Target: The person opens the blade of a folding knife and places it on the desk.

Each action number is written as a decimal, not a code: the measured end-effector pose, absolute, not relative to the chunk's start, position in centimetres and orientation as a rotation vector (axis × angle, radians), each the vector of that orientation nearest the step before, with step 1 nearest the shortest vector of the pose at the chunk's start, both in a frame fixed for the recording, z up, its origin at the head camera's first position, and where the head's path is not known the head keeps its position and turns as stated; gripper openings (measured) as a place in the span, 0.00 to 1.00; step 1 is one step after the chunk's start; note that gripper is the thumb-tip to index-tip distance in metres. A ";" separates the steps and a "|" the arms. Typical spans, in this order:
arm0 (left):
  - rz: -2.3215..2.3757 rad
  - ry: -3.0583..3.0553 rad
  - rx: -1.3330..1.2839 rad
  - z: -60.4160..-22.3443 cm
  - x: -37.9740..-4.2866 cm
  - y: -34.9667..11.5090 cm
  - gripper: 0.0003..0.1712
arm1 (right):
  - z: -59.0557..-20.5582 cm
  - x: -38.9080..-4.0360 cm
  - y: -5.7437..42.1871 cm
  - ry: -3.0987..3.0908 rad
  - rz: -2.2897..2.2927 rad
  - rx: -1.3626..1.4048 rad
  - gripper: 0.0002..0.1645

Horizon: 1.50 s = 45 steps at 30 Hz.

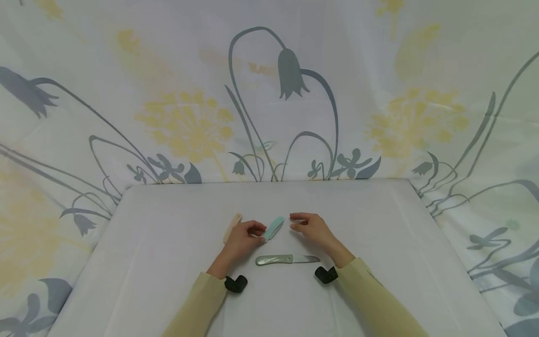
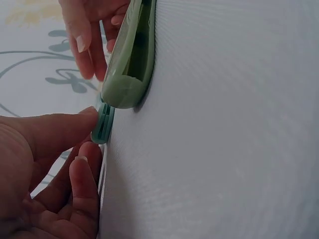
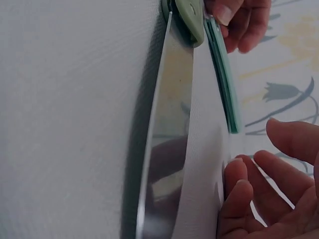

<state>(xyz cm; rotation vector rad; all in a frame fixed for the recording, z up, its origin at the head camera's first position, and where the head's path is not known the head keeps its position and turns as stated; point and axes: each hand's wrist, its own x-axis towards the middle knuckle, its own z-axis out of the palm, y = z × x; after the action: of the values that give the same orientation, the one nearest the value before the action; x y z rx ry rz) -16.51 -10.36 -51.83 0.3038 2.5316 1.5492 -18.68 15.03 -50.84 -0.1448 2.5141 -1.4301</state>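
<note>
White table [image 1: 396,262] bears a green-handled knife [image 1: 288,259] before flowered fabric [image 1: 358,47].

No writing can be read; on the sleeve [image 1: 379,299] to the right of the green knife [image 1: 274,260], a faint mark [image 1: 374,278], perhaps lettering, is too small.

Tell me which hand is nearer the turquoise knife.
Left. The left hand pinches the near end of the turquoise knife; the right hand is to its right, not touching it.
</note>
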 end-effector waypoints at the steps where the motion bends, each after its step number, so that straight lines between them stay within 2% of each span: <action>1: 1.550 2.534 0.312 -51.8 -16.5 -10.4 0.14 | -50.9 -18.9 14.9 2.526 -1.409 -0.147 0.24; 7: 1.541 2.521 0.314 -51.8 -16.6 -10.9 0.13 | -51.0 -19.5 14.0 2.561 -1.342 -0.207 0.26; 16: 1.523 2.508 0.311 -51.6 -16.5 -10.8 0.15 | -51.0 -19.5 13.8 2.561 -1.350 -0.239 0.20; 30: 1.498 2.545 0.290 -51.2 -15.8 -10.4 0.12 | -51.0 -19.0 13.8 2.486 -1.469 -0.137 0.10; 45: 1.607 2.523 0.273 -50.3 -15.6 -9.5 0.12 | -49.9 -17.5 14.9 2.408 -1.679 -0.062 0.14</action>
<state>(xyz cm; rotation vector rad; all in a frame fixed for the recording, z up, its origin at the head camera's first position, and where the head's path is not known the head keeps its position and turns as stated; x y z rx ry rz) -15.57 -9.45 -50.25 0.2734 2.5233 1.6073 -17.55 14.89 -49.86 -0.0625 2.4084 -1.6795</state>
